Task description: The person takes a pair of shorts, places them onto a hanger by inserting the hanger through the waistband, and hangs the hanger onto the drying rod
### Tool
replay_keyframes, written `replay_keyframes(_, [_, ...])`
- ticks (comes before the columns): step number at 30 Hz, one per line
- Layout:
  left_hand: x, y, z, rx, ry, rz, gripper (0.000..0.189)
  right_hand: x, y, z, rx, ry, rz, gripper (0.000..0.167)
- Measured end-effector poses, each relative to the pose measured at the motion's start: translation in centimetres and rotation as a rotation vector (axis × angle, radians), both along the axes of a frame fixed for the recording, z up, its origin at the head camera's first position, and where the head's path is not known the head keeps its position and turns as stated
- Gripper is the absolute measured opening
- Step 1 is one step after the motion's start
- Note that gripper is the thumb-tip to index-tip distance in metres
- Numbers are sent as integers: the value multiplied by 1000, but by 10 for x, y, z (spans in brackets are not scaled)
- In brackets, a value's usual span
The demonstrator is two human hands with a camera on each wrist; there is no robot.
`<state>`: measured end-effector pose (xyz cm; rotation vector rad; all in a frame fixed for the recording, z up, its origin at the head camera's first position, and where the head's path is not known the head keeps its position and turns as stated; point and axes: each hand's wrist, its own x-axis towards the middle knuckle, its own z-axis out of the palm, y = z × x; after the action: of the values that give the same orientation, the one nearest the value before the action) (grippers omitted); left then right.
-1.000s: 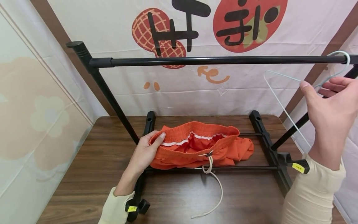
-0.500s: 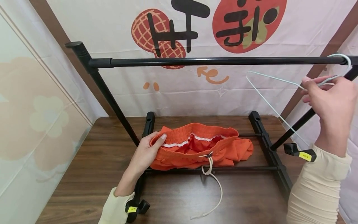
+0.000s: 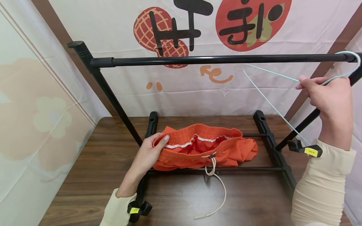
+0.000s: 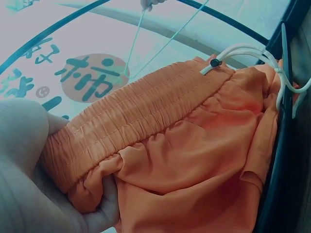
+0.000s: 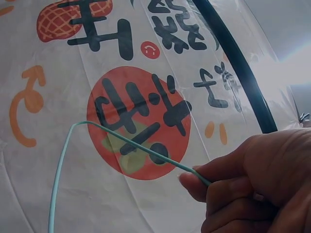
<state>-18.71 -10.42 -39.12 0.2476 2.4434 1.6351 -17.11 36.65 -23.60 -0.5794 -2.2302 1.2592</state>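
Orange drawstring shorts (image 3: 195,147) lie over the lower bars of a black garment rack (image 3: 215,59), their elastic waistband facing up and spread wide. My left hand (image 3: 150,153) grips the left end of the waistband, thumb inside; the left wrist view shows the fingers curled under the gathered cloth (image 4: 146,126). A pale cord (image 3: 219,188) trails from the waistband's front onto the table. At upper right my right hand (image 3: 333,97) pinches a thin light-blue wire hanger (image 3: 268,97) near its neck. The hanger's hook loops at the top rail's right end, and one shoulder points left.
The rack's feet (image 3: 275,153) stand on a dark wooden table (image 3: 85,175). Behind hangs a white printed cloth (image 3: 175,91), with another pale panel (image 3: 42,125) along the left. The rack's slanted posts (image 3: 110,100) rise on both sides.
My right hand has turned the hanger so its shoulder swings further left and a little up, and its fingers have closed into a pinch. My left hand and the shorts stay put.
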Motion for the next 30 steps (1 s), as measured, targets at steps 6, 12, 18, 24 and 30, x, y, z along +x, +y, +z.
replay_keyframes(6, [0,2,1,-13,1,4,39,-1,1,3,-107,173,43,30])
replay_keyframes(12, [1,2,1,-17,9,10,39,4,0,8,-132,243,52,35])
replay_keyframes(18, [1,1,0,-19,7,7,39,15,-5,11,-75,273,88,38])
replay_keyframes(24, [2,-1,-1,-20,8,18,38,27,-20,9,-37,237,96,36])
replay_keyframes(30, [1,-1,-1,-16,3,12,39,37,-30,-10,-78,261,118,25])
